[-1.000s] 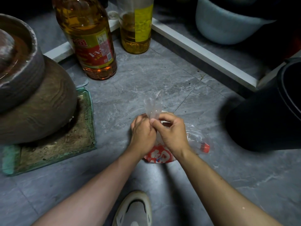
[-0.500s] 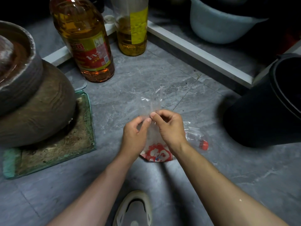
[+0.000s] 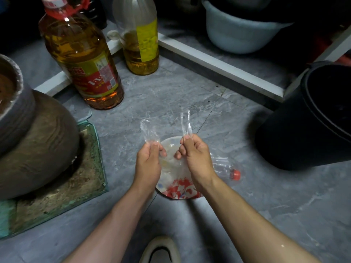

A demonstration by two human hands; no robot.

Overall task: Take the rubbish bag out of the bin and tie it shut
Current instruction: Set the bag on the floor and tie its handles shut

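Note:
A clear plastic rubbish bag (image 3: pixel 171 171) lies on the grey floor below my hands. Inside it I see a red and white wrapper (image 3: pixel 180 188) and a crushed clear bottle with a red cap (image 3: pixel 235 174). My left hand (image 3: pixel 149 165) pinches one handle strip of the bag (image 3: pixel 148 131), which sticks up above its fingers. My right hand (image 3: pixel 195 158) pinches the other strip (image 3: pixel 185 123). The two strips are held apart. The black bin (image 3: pixel 311 118) stands at the right, out of both hands, its inside dark.
Two oil bottles (image 3: pixel 83 59) (image 3: pixel 141 42) stand at the back. A large brown clay jar (image 3: pixel 36 143) sits on a glass plate (image 3: pixel 62 194) at the left. A pale basin (image 3: pixel 239 33) rests beyond a white sill (image 3: pixel 218 65). My shoe (image 3: pixel 161 249) is at the bottom.
My hands were pressed together on the bag's gathered top. They have separated, each pulling one strip outward, left and right. The view shifted slightly.

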